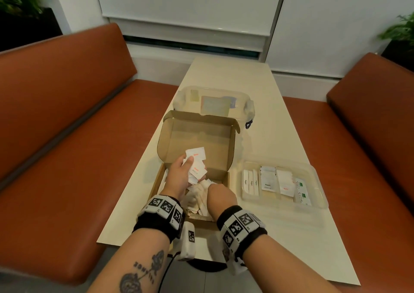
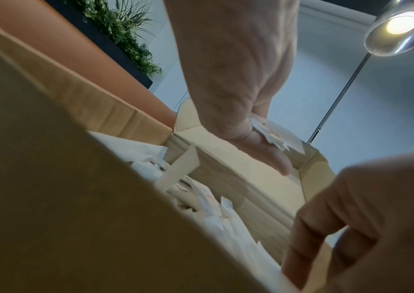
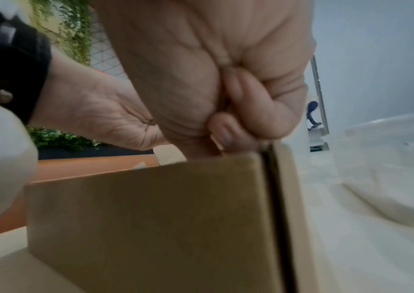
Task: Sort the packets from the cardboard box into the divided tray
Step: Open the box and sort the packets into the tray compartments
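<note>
Your left hand [image 1: 179,176] holds a fan of small, flat, white paper salt packets [image 1: 195,160] with red lettering, pinched between thumb and fingers, above the open cardboard box [image 1: 228,158]. Your right hand [image 1: 220,199] reaches into the box with its fingers curled tight; whether it holds anything you cannot tell. Crumpled white packets [image 1: 197,197] lie heaped in the box's matte brown corrugated base, lid flap upright behind. Just right of the box on the smooth cream table [image 1: 280,124] sits the clear plastic divided tray [image 1: 318,180], holding slim sugar sticks [image 1: 251,184], pepper sachets [image 1: 267,178], salt squares and green-printed packets.
</note>
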`<state>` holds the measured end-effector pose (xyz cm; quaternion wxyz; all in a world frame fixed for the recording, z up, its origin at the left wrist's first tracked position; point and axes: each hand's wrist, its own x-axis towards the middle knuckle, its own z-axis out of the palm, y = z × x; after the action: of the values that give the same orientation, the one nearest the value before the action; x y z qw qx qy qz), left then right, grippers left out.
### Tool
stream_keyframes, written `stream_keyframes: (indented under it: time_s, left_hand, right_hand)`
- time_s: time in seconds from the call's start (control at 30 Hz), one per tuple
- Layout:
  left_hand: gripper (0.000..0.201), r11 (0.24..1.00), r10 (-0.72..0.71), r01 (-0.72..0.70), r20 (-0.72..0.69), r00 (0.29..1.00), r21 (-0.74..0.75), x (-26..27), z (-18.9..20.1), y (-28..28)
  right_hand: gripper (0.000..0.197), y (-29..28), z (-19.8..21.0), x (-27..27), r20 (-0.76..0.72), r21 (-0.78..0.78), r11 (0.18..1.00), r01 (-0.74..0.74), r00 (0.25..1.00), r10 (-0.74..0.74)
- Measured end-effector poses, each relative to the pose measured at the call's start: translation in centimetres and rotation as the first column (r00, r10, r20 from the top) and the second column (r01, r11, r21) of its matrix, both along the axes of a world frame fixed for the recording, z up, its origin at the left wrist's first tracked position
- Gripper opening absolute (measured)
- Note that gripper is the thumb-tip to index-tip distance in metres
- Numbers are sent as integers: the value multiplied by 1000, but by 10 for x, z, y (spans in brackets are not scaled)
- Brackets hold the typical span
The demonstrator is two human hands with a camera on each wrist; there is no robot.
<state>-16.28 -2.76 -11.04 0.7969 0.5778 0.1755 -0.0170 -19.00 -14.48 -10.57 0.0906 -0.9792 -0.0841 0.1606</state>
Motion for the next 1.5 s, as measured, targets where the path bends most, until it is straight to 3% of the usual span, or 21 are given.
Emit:
stream_keyframes:
  time_s: [0.13, 0.23, 0.3, 0.43, 0.5, 0.7, 0.8, 0.9, 1.03, 1.17, 1.3, 1.5]
  left_hand:
    - [36, 1000, 2, -1, 18, 1000, -13, -1, 1, 1]
    - [35, 1000, 9, -9, 37, 999, -14, 1, 0, 0]
    - [34, 1000, 19, -18, 56, 998, -15, 1, 1, -3]
    - [33, 1000, 16, -17, 69, 997, 13, 3, 2, -19]
    - [34, 995, 10, -20, 106, 994, 97, 4, 2, -32]
    - [27, 918, -156, 63, 212, 965, 391, 10, 5, -77]
    - [23, 895, -216, 117, 189, 958, 431, 17, 9, -97]
    - [20, 920, -237, 161, 178, 955, 358, 23, 14, -115]
    - [19, 916, -306, 246, 157, 939, 316, 26, 18, -129]
    - [17, 913, -283, 214, 162, 945, 346, 31, 19, -136]
    - [8, 920, -248, 181, 159, 956, 346, 35, 20, -134]
    - [12, 911, -269, 212, 119, 956, 353, 38, 17, -130]
  right_hand:
    - [23, -6, 2, 3, 11, 96, 991, 89, 996, -91]
    - [16, -25, 6, 10, 18, 303, 920, 249, 963, -267]
    - [6, -46, 11, 17, -41, 497, 790, 358, 919, -391]
    - [7, -84, 23, 20, -276, 798, 364, 480, 828, -488]
    - [10, -93, 26, 19, -306, 843, 269, 466, 826, -473]
    - [3, -107, 23, 17, -331, 909, 104, 403, 852, -405]
    - [8, -117, 20, 21, -309, 928, 74, 366, 863, -399]
    - [11, -129, 16, 26, -296, 930, 81, 358, 862, -412]
    - [14, -143, 14, 34, -218, 928, 186, 323, 875, -431]
    - [15, -152, 11, 38, -217, 929, 197, 313, 893, -393]
    - [18, -161, 2, 34, -323, 917, 143, 373, 903, -284]
    - [11, -166, -4, 40, -315, 899, 241, 367, 921, -229]
